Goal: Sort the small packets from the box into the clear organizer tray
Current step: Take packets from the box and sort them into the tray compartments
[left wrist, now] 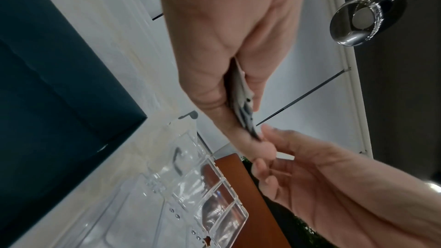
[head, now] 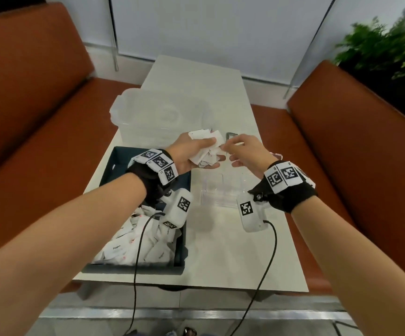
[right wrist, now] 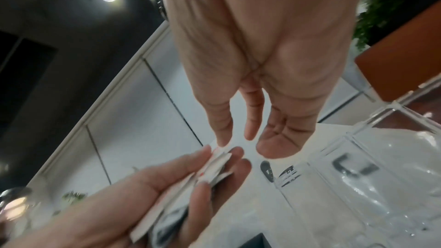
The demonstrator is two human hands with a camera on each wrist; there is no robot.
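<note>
- Packets (head: 205,146): crumpled white paper bunch gripped in left hand (head: 191,154).
- Right hand (head: 245,151): fingertips loosely spread, reaching the bunch.
- Clear ribbed plastic tray (head: 221,190) below.

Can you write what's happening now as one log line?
left hand grips packets | right hand open, reaching | tray underneath

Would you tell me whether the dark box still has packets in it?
Yes, it still holds many. In the head view, white packets pile inside the dark box, while the left hand grips a bunch above the table.
</note>
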